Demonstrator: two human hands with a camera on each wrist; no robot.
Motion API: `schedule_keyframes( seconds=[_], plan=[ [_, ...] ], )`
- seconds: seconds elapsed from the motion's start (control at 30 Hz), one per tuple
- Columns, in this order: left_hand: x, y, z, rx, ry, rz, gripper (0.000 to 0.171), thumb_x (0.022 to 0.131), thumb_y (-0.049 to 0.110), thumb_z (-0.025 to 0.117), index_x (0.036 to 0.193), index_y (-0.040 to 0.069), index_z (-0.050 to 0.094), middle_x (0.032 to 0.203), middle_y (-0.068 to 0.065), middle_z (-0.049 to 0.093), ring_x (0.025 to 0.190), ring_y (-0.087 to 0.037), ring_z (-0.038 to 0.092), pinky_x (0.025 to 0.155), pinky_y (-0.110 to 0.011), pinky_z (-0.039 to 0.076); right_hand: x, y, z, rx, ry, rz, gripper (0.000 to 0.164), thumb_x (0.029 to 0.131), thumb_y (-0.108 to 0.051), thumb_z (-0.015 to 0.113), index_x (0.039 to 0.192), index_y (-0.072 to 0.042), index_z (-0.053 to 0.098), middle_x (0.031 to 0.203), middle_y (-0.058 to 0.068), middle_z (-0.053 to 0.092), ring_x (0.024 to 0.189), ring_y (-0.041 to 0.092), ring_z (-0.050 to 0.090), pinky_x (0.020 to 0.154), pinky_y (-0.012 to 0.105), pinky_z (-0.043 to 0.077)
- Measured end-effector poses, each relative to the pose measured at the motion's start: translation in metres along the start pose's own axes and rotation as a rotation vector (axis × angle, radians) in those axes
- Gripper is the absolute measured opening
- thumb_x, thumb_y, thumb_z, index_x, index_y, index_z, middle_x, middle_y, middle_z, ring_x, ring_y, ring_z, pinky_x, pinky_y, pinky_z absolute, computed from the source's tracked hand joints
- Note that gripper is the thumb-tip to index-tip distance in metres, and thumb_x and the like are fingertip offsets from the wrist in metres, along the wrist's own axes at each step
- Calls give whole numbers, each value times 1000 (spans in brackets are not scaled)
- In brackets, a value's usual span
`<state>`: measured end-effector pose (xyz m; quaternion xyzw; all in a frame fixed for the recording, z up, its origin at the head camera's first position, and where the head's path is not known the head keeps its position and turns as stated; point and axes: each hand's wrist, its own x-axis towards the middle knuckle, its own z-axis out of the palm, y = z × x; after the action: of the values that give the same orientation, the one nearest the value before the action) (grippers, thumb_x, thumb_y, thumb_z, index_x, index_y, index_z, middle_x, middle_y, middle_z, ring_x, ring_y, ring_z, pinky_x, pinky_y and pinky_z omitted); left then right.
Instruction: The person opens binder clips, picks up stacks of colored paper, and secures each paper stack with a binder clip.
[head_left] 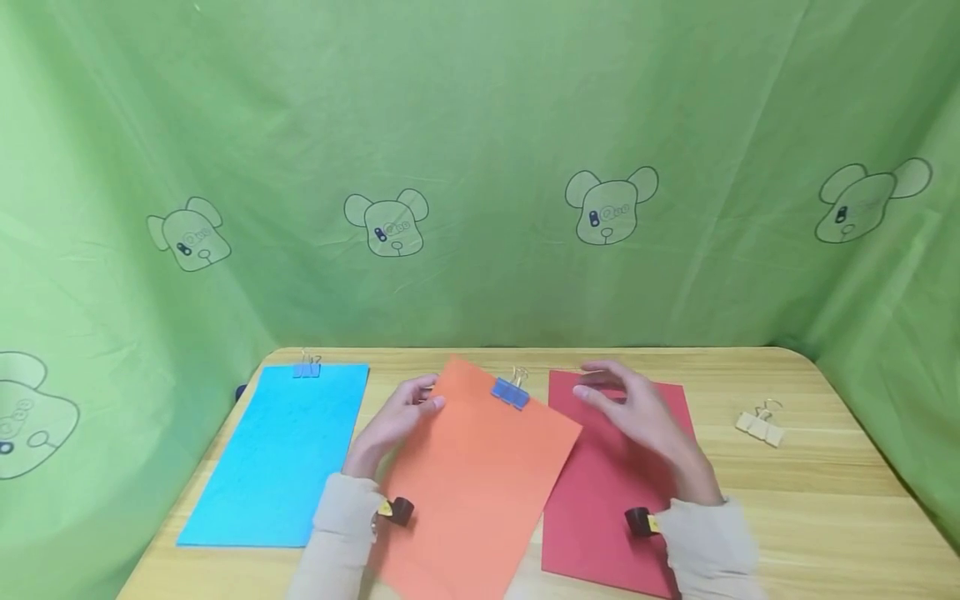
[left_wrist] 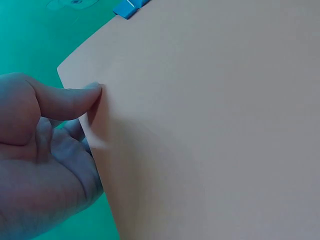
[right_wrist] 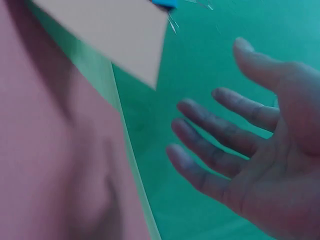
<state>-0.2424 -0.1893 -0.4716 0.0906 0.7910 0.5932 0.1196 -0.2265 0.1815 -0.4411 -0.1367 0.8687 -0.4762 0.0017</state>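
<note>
An orange sheet of paper (head_left: 480,483), with a blue binder clip (head_left: 511,392) on its top edge, is tilted up in the middle of the table. My left hand (head_left: 397,417) pinches its left edge, thumb on the near face and the other fingers behind, as the left wrist view shows. My right hand (head_left: 637,408) is held above the red paper (head_left: 600,492), its fingers spread and holding nothing. In the right wrist view, the orange sheet's corner (right_wrist: 145,70) points toward the fingers, apart from them.
At the left lies blue paper (head_left: 285,458) with another blue binder clip (head_left: 306,369) on its top edge. A pale binder clip (head_left: 761,427) lies on the wooden table (head_left: 840,500) at the right. A green curtain (head_left: 495,100) hangs behind.
</note>
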Motion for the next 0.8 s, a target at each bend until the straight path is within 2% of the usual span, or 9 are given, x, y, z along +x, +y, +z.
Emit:
schedule_keyframes(
  seconds=[0.2,0.3,0.37,0.47,0.53,0.63,0.7,0.73,0.8],
  plan=[
    [-3,-6,-22,-80,65,-53,44,105,6,54,148,0,49,121,-19,68,108,-27,66,104,-47,46,-9,9,-27,-136,93,-2,54,102,-42,63,142,-7,54,132,19,65,119,42,63,98,57,51],
    [-4,-8,-31,-111,107,-85,46,106,5,51,151,0,46,121,-22,68,106,-29,68,102,-47,49,-14,16,-41,-185,150,5,54,103,-41,61,142,-4,54,134,23,62,122,45,59,98,59,50],
    [-5,-8,-36,-115,130,-100,49,106,5,50,153,-2,40,125,-25,66,110,-33,66,105,-51,47,-18,22,-50,-209,197,2,53,104,-38,62,141,-2,54,135,26,61,125,46,56,98,61,48],
    [-5,-10,-42,-103,178,-121,54,106,5,51,156,-4,33,133,-28,61,123,-38,60,111,-54,41,-24,30,-62,-243,290,7,49,104,-34,62,140,-1,55,136,26,60,127,47,53,97,63,47],
    [-5,-12,-44,-115,201,-130,53,106,5,51,156,-4,34,136,-29,59,125,-39,58,111,-55,41,-27,33,-68,-255,390,9,45,103,-30,65,137,-1,58,135,24,62,127,45,54,98,58,48],
    [-5,-16,-47,-145,232,-140,48,107,3,49,153,-2,40,134,-29,60,120,-40,61,102,-50,50,-31,38,-75,-265,566,49,40,100,-23,68,134,-3,62,133,17,65,125,39,57,102,38,50],
    [-5,-19,-48,-155,248,-137,44,107,1,47,151,-2,45,131,-29,61,116,-39,63,95,-46,53,-34,42,-79,-258,658,100,39,98,-17,69,135,-3,63,133,16,66,126,37,57,106,33,45],
    [-4,-20,-49,-155,255,-136,43,107,0,46,149,-2,46,131,-29,61,115,-39,63,94,-45,54,-37,45,-83,-251,676,140,41,98,-15,68,137,-3,62,135,18,64,128,39,55,110,35,41],
    [-4,-23,-50,-150,266,-133,42,107,-2,45,148,-4,46,133,-29,61,118,-39,62,96,-44,53,-44,52,-90,-244,667,233,46,99,-13,64,142,0,56,141,23,58,131,45,49,115,47,34]
  ],
)
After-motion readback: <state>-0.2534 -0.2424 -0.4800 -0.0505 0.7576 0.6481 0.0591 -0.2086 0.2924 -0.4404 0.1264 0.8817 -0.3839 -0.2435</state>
